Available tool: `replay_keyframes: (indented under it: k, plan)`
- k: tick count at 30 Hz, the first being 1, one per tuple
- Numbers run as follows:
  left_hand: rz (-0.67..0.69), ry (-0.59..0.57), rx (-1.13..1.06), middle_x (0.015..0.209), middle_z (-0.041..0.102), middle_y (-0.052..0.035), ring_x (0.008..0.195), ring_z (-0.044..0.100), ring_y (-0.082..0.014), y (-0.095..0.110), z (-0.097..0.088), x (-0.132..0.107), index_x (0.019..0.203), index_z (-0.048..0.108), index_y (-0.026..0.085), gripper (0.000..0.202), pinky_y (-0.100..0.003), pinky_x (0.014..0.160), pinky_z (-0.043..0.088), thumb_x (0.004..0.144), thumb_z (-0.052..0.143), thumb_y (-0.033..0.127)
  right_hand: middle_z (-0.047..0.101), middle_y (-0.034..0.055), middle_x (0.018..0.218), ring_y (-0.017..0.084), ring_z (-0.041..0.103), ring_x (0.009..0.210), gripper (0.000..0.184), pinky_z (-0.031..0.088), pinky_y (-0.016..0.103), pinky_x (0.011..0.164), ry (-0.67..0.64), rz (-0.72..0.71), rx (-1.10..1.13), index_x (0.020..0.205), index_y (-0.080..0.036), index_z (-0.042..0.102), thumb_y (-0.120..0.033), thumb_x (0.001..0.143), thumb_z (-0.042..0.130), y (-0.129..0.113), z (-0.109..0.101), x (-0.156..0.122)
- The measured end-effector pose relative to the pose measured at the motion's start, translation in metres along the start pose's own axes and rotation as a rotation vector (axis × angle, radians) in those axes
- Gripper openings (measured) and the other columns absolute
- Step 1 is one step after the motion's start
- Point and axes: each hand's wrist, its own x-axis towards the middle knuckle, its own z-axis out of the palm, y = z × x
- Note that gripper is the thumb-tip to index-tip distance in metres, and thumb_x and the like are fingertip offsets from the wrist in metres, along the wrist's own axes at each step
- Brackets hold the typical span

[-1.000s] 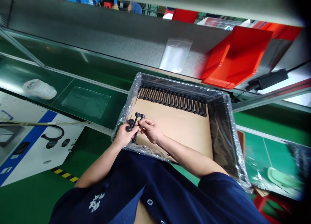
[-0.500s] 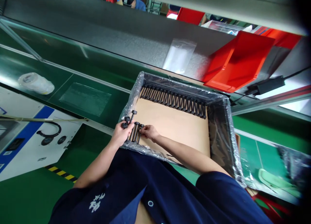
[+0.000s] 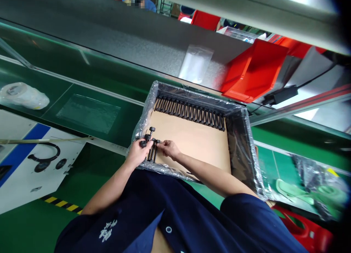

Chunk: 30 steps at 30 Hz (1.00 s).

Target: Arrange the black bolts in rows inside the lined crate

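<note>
My left hand (image 3: 138,152) is closed around several black knob-headed screws (image 3: 152,129), their round heads sticking out past the fingers. It is at the near left corner of a box (image 3: 248,150) lined with clear plastic film. Beneath and beside it, a short row of the same long screws (image 3: 151,156) lies on a brown cardboard sheet (image 3: 192,143). My right hand (image 3: 170,149) has its fingers pinched together at the head of the rightmost screw in this row. Along the box's far side runs a long row of black screws (image 3: 189,112), laid side by side.
Behind the box stand a red bin (image 3: 255,71) and a clear plastic bag (image 3: 196,64) on a grey shelf. A film-wrapped roll (image 3: 24,95) and a flat clear bag (image 3: 89,113) lie to the left. Green strap-like items (image 3: 293,190) and a red stool (image 3: 304,227) are at right.
The view has shifted slightly, so the surroundings sit further left. My left hand has come closer over the short row, covering more of it. My right hand stays by the rightmost screw's head.
</note>
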Motion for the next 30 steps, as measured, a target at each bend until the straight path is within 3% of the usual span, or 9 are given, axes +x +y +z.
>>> replay_keyframes:
  k: [4,8,12,15,18,21,24,27,30]
  plan:
    - [0.011,-0.052,0.067,0.059,0.058,0.0008,0.044,0.047,-0.0084,0.001,0.001,0.000,0.090,0.070,0.017,0.039,-0.020,0.041,0.036,0.076,0.066,0.053,0.052,-0.0058,0.052,0.005,0.040,0.039,0.043,0.029,0.019,0.036,-0.128,-0.136,0.233,0.071,-0.017,0.057,-0.057,0.068,0.073,-0.019,0.000,-0.026]
    - [0.081,-0.135,0.198,0.059,0.063,-0.0023,0.047,0.051,-0.0102,0.004,0.004,-0.001,0.071,0.067,0.017,0.032,-0.021,0.044,0.039,0.078,0.066,0.048,0.046,-0.0069,0.053,0.006,0.038,0.045,0.037,0.029,0.019,0.042,-0.228,-0.179,0.399,0.080,-0.017,0.063,-0.051,0.069,0.075,-0.040,0.010,-0.047]
    - [0.067,-0.170,0.202,0.068,0.069,-0.0049,0.050,0.056,-0.0114,0.010,0.008,0.000,0.077,0.070,0.017,0.032,-0.021,0.045,0.043,0.078,0.066,0.048,0.045,-0.0068,0.055,0.006,0.036,0.048,0.036,0.028,0.019,0.044,-0.182,-0.174,0.504,0.074,-0.017,0.061,-0.045,0.063,0.081,-0.052,0.013,-0.050]
    - [0.075,-0.119,0.125,0.080,0.072,-0.0082,0.062,0.064,-0.0141,0.016,0.008,0.002,0.090,0.072,0.015,0.037,-0.024,0.055,0.052,0.078,0.067,0.050,0.048,-0.0058,0.058,0.007,0.041,0.052,0.036,0.031,0.019,0.045,-0.108,-0.239,0.532,0.074,-0.018,0.059,-0.044,0.063,0.081,-0.059,0.001,-0.042]
    - [0.105,0.039,0.002,0.088,0.073,-0.0108,0.069,0.067,-0.0154,0.023,0.001,0.003,0.104,0.071,0.013,0.048,-0.026,0.063,0.056,0.076,0.069,0.052,0.049,-0.0054,0.058,0.008,0.045,0.053,0.038,0.034,0.020,0.045,-0.004,-0.309,0.476,0.071,-0.019,0.054,-0.046,0.063,0.080,-0.063,-0.019,-0.031]
    - [0.099,0.132,-0.048,0.086,0.072,-0.0104,0.058,0.063,-0.0118,0.029,-0.007,0.001,0.107,0.069,0.011,0.052,-0.022,0.052,0.051,0.077,0.067,0.054,0.051,-0.0049,0.056,0.009,0.046,0.050,0.040,0.037,0.021,0.045,0.016,-0.319,0.347,0.069,-0.019,0.052,-0.048,0.064,0.078,-0.056,-0.036,-0.020]
    - [0.072,0.144,-0.063,0.079,0.068,-0.0062,0.047,0.053,-0.0068,0.031,-0.011,-0.003,0.105,0.068,0.012,0.050,-0.018,0.040,0.040,0.077,0.067,0.054,0.051,-0.0041,0.053,0.009,0.047,0.047,0.044,0.038,0.022,0.044,-0.018,-0.211,0.202,0.067,-0.018,0.051,-0.052,0.061,0.079,-0.037,-0.039,-0.012]
    - [0.069,0.137,-0.099,0.075,0.065,-0.0030,0.047,0.049,-0.0057,0.028,-0.009,-0.005,0.107,0.067,0.014,0.048,-0.017,0.039,0.036,0.076,0.069,0.050,0.049,-0.0042,0.052,0.011,0.050,0.048,0.047,0.038,0.022,0.042,-0.020,-0.088,0.074,0.065,-0.019,0.048,-0.055,0.058,0.077,-0.014,-0.035,-0.007]
    - [0.079,0.133,-0.117,0.074,0.063,-0.0019,0.049,0.048,-0.0057,0.023,-0.007,-0.005,0.104,0.068,0.015,0.039,-0.017,0.041,0.035,0.078,0.068,0.044,0.048,-0.0038,0.054,0.011,0.049,0.049,0.041,0.039,0.023,0.045,-0.043,-0.132,-0.129,0.066,-0.019,0.047,-0.054,0.070,0.069,-0.003,-0.034,-0.007]
